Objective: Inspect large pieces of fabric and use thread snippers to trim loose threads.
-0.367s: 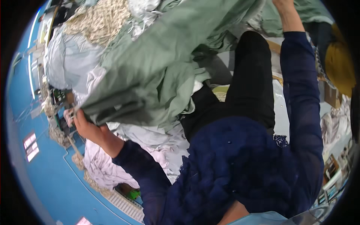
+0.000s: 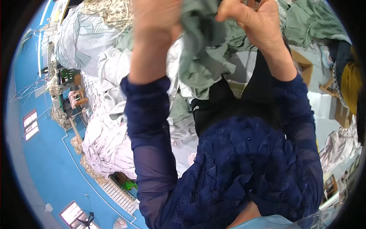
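A sage-green cloth [image 2: 202, 53] hangs in bunched folds between my two raised hands, down toward my lap. My left hand [image 2: 158, 19] is at the top, right against the cloth's left side, smeared by motion. Its fingers are lost in the blur and past the upper edge. To the right of the cloth is my right hand [image 2: 257, 21], closed, its fingers curled and its thumb pressed toward the upper folds. The exact pinch of the right hand is partly hidden.
Pale blue cloth [image 2: 84, 42] and patterned beige cloth [image 2: 114, 13] are heaped at the far left. Pinkish-white cloth [image 2: 106, 145] piles up at my left. More green cloth [image 2: 312, 23] lies far right, near a cardboard box [image 2: 303, 63]. The floor [image 2: 45, 160] is blue.
My left hand has swung up and right from the far left, gathering the spread green cloth into a bunch. My right hand has come lower and inward, toward the left one.
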Motion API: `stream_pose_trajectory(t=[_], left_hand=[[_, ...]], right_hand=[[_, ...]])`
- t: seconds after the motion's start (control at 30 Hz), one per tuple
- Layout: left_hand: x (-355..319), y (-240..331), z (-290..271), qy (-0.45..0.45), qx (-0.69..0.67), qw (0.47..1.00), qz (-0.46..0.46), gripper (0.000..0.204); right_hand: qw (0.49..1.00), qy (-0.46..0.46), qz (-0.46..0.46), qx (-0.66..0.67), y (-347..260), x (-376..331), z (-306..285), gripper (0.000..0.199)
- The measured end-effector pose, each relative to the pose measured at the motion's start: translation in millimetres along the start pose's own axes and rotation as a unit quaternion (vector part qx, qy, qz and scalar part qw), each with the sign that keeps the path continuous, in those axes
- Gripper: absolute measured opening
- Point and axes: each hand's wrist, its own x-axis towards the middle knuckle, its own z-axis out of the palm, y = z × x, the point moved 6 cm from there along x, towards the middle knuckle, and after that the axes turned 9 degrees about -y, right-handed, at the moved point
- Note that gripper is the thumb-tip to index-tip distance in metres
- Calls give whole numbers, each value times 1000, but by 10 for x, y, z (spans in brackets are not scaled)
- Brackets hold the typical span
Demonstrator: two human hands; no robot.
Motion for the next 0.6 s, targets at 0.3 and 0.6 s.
stream_pose_trajectory(t=[0.3, 0.6], left_hand=[[-78, -393, 92, -68, -46, 993, 87, 18], [-2043, -2371, -752, 78, 363, 890, -266, 34]], right_hand=[[952, 256, 129, -105, 244, -285, -574, 22], [979, 202, 12, -31, -312, -222, -1426, 13]])
